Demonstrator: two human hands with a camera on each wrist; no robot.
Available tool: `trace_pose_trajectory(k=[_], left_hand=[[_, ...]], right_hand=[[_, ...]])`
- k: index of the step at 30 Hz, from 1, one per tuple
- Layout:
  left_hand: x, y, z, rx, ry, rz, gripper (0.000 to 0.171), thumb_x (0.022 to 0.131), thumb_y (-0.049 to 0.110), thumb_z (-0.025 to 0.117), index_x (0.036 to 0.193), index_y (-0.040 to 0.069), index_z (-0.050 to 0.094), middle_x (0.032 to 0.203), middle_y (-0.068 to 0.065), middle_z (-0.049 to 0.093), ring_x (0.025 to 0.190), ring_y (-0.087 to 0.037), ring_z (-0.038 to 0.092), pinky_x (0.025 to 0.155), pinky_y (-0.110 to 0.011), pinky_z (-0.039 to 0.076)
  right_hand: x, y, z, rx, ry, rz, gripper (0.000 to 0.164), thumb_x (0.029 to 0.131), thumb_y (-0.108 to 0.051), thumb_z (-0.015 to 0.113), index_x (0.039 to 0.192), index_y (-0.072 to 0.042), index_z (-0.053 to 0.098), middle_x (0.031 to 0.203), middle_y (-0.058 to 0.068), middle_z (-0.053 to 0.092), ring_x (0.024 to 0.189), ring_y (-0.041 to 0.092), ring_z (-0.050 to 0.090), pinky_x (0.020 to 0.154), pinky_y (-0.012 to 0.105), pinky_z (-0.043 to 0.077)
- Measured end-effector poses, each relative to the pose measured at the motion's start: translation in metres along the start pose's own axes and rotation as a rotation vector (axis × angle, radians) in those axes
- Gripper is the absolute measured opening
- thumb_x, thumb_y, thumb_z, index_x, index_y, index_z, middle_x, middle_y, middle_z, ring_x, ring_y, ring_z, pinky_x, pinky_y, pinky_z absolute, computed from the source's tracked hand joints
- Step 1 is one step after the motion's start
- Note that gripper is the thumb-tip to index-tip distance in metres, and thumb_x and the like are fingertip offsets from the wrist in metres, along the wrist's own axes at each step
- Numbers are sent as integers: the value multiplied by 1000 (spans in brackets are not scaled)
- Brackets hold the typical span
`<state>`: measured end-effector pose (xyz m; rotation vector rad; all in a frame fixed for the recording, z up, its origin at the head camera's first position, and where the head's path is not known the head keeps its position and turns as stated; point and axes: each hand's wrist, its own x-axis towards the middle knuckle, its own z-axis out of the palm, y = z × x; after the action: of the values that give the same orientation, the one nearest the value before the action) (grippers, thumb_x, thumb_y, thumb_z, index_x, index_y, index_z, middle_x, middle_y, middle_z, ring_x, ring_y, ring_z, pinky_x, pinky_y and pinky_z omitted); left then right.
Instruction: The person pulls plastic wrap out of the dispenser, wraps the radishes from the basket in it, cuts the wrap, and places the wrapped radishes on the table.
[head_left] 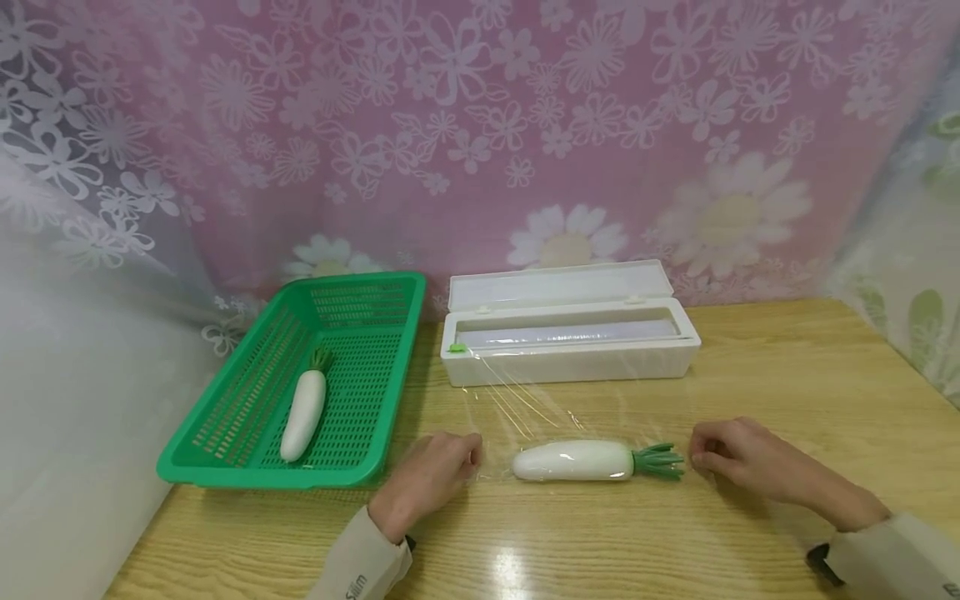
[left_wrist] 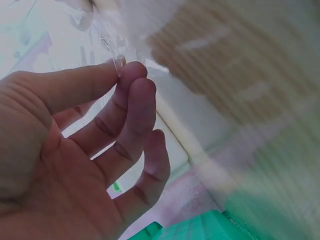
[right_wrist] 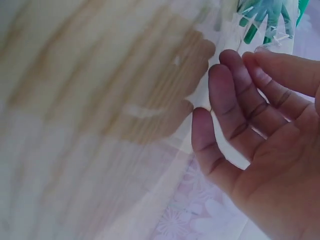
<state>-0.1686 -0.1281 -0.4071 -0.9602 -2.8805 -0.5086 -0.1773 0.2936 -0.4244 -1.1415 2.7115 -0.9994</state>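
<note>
A white radish (head_left: 573,461) with green leaf stalks (head_left: 657,462) lies sideways on the table under clear plastic wrap (head_left: 600,400). The wrap stretches toward me from the roll (head_left: 566,335) in a white dispenser box (head_left: 570,367). Left of the radish, my left hand (head_left: 435,471) pinches the wrap's edge; the left wrist view shows crinkled film (left_wrist: 115,50) between thumb and index finger. My right hand (head_left: 742,458) is just beyond the leaves, thumb and index finger together on the film, its other fingers loosely bent. In the right wrist view, leaves (right_wrist: 267,20) show through the film.
At the left stands a green plastic basket (head_left: 401,392) with another white radish (head_left: 303,417) inside. The dispenser's lid (head_left: 562,285) is raised at the back, and a green slider (head_left: 457,347) sits at its left front edge. A flowered curtain (head_left: 480,150) hangs behind the wooden table (head_left: 795,358).
</note>
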Motion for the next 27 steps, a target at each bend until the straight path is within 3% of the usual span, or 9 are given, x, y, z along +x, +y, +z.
trace_pose_trajectory(k=[6,10,16,18,22,24,27], left_hand=[[-1,1,-5,-13,1,-28,11,87,6,78,81,11,71,78,3,70,65,-8,58,55,-25,46],[-3,2,-9,-16,-5,-50,8,88,6,77,82,11,74,81,1,71,66,-6,58,56,-24,47],[-6,5,-12,16,14,-80,9,90,6,75,82,11,74,77,4,67,64,-6,54,54,-25,45],[-7,7,-13,38,32,-73,9,89,7,76,83,12,74,77,5,64,64,-7,54,54,-25,44],[-7,14,-13,136,103,14,8,87,10,80,84,12,73,78,4,61,69,-12,58,56,-25,46],[-7,19,-12,203,143,76,9,86,11,82,87,13,73,83,3,63,75,-15,61,61,-28,50],[-7,28,-8,313,185,163,12,85,15,83,92,15,73,92,2,67,83,-16,63,68,-31,53]], right_hand=[[-6,6,-10,118,-15,-35,28,96,13,57,90,-13,66,79,-11,61,66,3,54,53,24,45],[-11,9,-20,198,-21,-9,25,100,11,52,95,-7,67,79,-4,63,65,12,56,51,26,44],[-16,14,-25,251,-10,14,24,101,12,48,98,-4,66,77,2,62,63,15,56,47,29,42],[-17,13,-23,194,35,21,21,100,12,51,97,-3,66,77,-1,63,62,13,56,47,28,43],[-19,-2,-18,-63,220,49,14,95,6,64,95,-7,68,81,-13,65,68,2,59,54,22,48],[-17,-12,-14,-184,337,-20,8,99,-8,66,92,-10,68,84,-14,65,72,0,60,58,19,48],[-11,-29,-4,-318,435,-181,26,106,-31,55,91,-14,68,89,-11,64,75,4,61,63,14,47]])
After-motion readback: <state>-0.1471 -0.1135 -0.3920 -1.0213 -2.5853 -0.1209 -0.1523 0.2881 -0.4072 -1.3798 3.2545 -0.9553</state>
